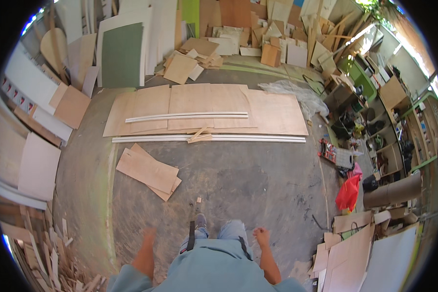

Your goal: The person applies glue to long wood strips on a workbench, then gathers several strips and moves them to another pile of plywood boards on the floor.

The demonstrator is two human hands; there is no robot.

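My left hand (150, 236) hangs at my left side above the floor, its fingers smeared by motion. On the other side, my right hand (261, 235) hangs beside my leg with loosely bent fingers, and I see nothing in it. Ahead of my feet two plywood offcuts (146, 169) lie crossed on the floor, nearer my left hand. A small wood block (199, 200) sits just past my shoe. Farther off, several large plywood sheets (272, 109) lie flat and overlapping. Long white strips (258, 139) run along their near edge, and a shorter white strip (190, 117) rests on top.
Short wood sticks (199, 135) lie across the strips. Leaning boards (123, 56) and scrap wood line the far and left walls. At the right are a toolbox (337, 155), a red bag (348, 192), a cardboard roll (393, 190), and clear plastic sheeting (299, 97).
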